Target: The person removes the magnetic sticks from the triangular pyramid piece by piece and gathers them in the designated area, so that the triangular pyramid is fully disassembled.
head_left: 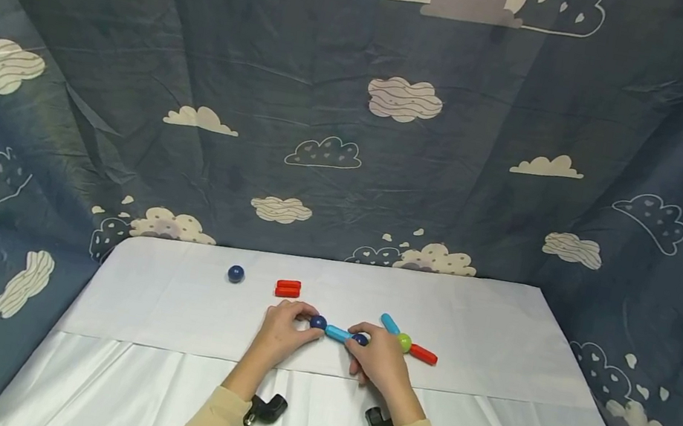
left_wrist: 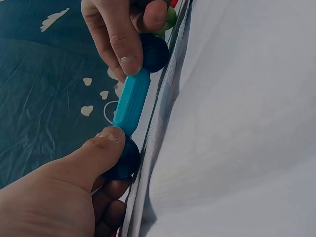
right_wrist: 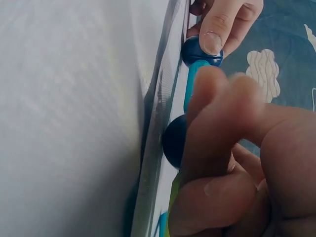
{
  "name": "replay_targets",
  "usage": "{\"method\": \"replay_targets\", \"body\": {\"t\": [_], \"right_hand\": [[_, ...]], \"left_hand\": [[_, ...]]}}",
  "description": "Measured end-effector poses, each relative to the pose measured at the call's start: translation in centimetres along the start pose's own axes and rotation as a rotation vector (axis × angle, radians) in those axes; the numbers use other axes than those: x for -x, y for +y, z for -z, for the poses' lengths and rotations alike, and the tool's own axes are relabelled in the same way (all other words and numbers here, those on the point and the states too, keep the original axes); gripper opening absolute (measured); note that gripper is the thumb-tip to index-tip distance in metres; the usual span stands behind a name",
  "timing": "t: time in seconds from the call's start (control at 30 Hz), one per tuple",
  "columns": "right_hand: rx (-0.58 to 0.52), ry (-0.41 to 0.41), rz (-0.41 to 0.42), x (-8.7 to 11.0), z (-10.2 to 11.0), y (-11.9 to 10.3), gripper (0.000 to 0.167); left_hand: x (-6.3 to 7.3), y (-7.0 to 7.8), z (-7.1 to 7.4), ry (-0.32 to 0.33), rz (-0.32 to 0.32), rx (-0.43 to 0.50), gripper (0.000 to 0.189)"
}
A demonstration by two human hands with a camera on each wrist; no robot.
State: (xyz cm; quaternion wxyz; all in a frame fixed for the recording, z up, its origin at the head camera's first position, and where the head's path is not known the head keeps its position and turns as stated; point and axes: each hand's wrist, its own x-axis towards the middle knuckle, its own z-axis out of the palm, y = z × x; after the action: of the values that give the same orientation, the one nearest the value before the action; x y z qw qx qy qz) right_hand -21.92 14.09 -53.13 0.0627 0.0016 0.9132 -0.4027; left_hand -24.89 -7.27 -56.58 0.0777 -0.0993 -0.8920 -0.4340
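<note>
A light blue rod (head_left: 337,334) with flattened sides lies between two dark blue balls, touching one at each end. My left hand (head_left: 281,331) pinches the left ball (head_left: 318,322) between thumb and fingers. At the other end, my right hand (head_left: 383,362) grips the right ball (head_left: 360,339). The left wrist view shows the rod (left_wrist: 132,101) running straight from ball to ball, with a thumb over each joint. In the right wrist view, right-hand fingers partly cover the near ball (right_wrist: 174,142) and the rod.
Just beyond my right hand, a green ball (head_left: 404,343) has a light blue rod (head_left: 390,324) and a red rod (head_left: 424,355) against it. Two red rods (head_left: 288,288) lie side by side farther back. A loose dark blue ball (head_left: 235,274) sits back left on the white-covered table (head_left: 487,316).
</note>
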Motion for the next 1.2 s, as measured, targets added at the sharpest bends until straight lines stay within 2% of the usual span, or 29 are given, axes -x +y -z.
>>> {"method": "replay_targets", "body": {"t": [0.13,0.27,0.4,0.5,0.6,0.77,1.2], "right_hand": [[-0.034,0.001,-0.011,-0.1,0.1,0.2,0.029],[-0.062,-0.023,-0.011,-0.1,0.0,0.4,0.031],[-0.089,-0.082,0.001,-0.1,-0.2,0.6,0.036],[-0.134,-0.127,0.004,-0.1,-0.4,0.8,0.038],[-0.185,-0.147,0.007,-0.1,-0.7,0.9,0.037],[-0.237,-0.134,0.003,-0.3,-1.1,1.2,0.031],[-0.280,-0.131,-0.012,-0.6,-1.1,1.5,0.031]], "left_hand": [[-0.1,-0.2,0.0,-0.022,-0.006,0.011,0.030],[-0.1,-0.3,-0.1,-0.079,0.002,0.013,0.031],[0.0,-0.3,-0.1,-0.149,-0.002,0.032,0.031],[0.0,-0.3,0.0,-0.173,-0.015,0.046,0.032],[0.1,-0.2,0.0,-0.177,-0.026,0.046,0.032],[0.1,-0.1,0.1,-0.175,-0.026,0.037,0.032],[0.0,-0.2,0.1,-0.190,-0.039,0.050,0.031]]}}
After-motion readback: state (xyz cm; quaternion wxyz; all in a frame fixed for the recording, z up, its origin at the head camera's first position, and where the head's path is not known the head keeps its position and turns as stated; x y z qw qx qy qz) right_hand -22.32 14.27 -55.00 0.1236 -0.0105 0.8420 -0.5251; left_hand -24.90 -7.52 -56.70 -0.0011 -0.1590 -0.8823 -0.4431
